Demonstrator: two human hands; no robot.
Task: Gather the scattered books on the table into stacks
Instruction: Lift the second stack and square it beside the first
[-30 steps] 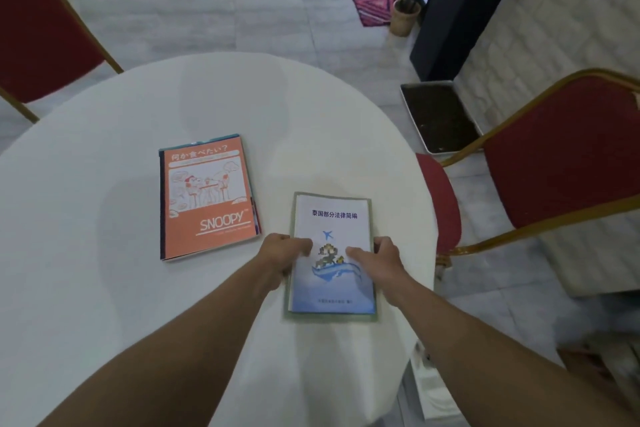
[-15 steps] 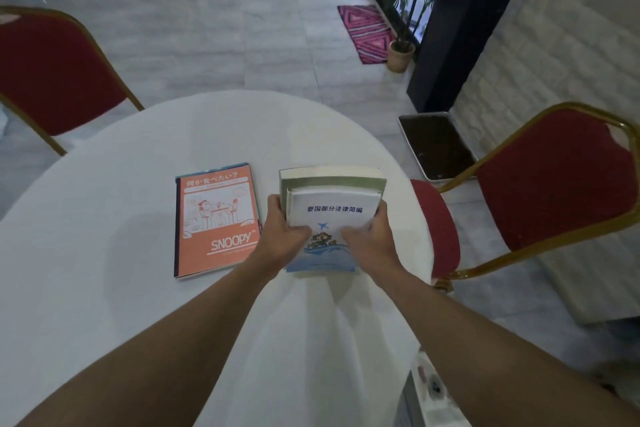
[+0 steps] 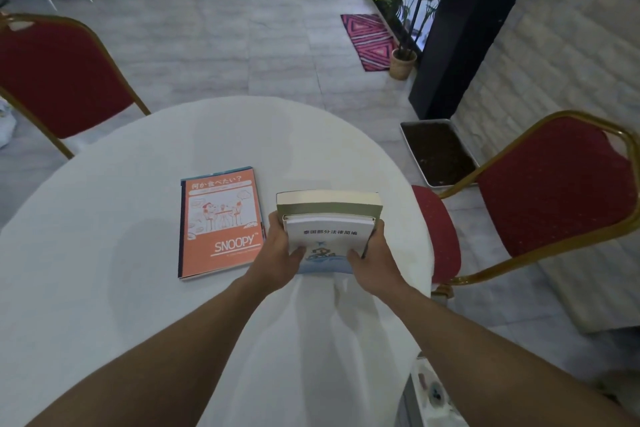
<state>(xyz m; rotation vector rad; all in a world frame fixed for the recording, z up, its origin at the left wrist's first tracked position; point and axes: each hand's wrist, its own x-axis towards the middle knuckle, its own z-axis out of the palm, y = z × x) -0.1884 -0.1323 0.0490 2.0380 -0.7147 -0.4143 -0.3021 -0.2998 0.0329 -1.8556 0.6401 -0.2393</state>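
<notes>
Holding a pair of books up off the desk [image 3: 104, 253] right now, both hands clamped on the sides: left hand [image 3: 277, 253] wrapping the left edges with the thumb pressing down on the cover, right hand [image 3: 375, 258] mirroring it on the right edges, thumb on top too. Each grip closed snugly around the white-covered book [image 3: 329, 239] lying on the thicker green-covered book [image 3: 329, 206], the green one's page block tilting up toward the far side. Looking like a moderate load, judging by the thick page block underneath; stiff enough along the spines, probably, but the thin white one flexing easily and its glossy cover likely sliding over the book below if the squeeze loosens. Gripping at the side edges, thumbs on top and fingers presumably underneath though hidden, seeming the safest hold for keeping the two squared together. Lying flat just to the left on the white cloth, the orange Snoopy notebook [image 3: 220, 224], close beside the left hand; whether touching it, impossible to say. Looking light and floppy, best picked up by sliding fingers under a long edge.
</notes>
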